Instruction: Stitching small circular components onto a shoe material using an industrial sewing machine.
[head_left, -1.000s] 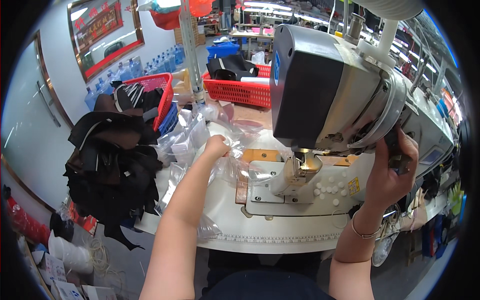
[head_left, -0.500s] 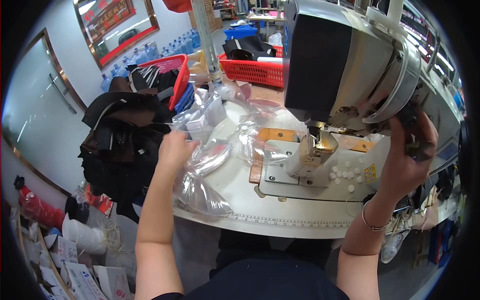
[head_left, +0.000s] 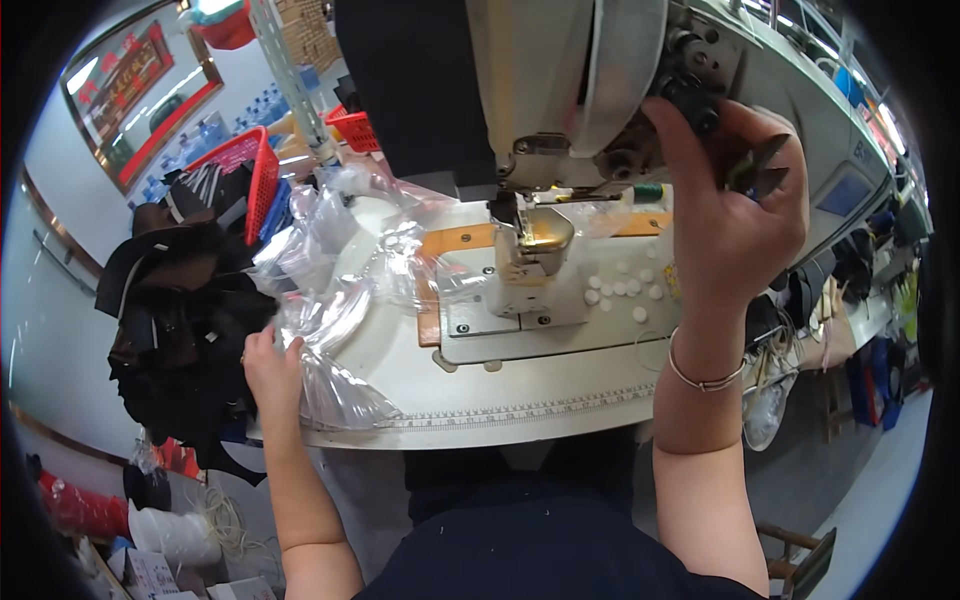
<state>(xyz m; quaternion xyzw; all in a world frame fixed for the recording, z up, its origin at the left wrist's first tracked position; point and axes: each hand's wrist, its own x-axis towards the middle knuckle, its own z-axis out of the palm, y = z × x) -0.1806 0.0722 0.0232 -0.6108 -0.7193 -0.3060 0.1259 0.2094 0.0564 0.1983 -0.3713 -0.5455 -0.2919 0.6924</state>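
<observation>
My right hand (head_left: 735, 205) is raised to the head of an industrial sewing machine (head_left: 540, 90). Thumb and fingers close around a black knob (head_left: 692, 105) on it, while a pair of thread snips (head_left: 762, 170) is tucked in the same hand, blades showing. My left hand (head_left: 272, 372) rests at the table's left edge, thumb apart from the fingers, between a heap of black fabric pieces (head_left: 185, 330) and clear plastic bags (head_left: 325, 310). It holds nothing that I can see. Below the needle stands the machine's metal post (head_left: 525, 270).
Several small white discs (head_left: 625, 286) lie right of the post. A ruler strip (head_left: 510, 411) runs along the table's front edge. Behind the heap stands a red basket (head_left: 262, 185) of dark pieces. White cord spools (head_left: 175, 530) and boxes sit on the floor at left.
The view has swung right and closer to the machine. My left hand has come down toward the table edge beside the fabric heap. My right hand remains at the machine head with the snips.
</observation>
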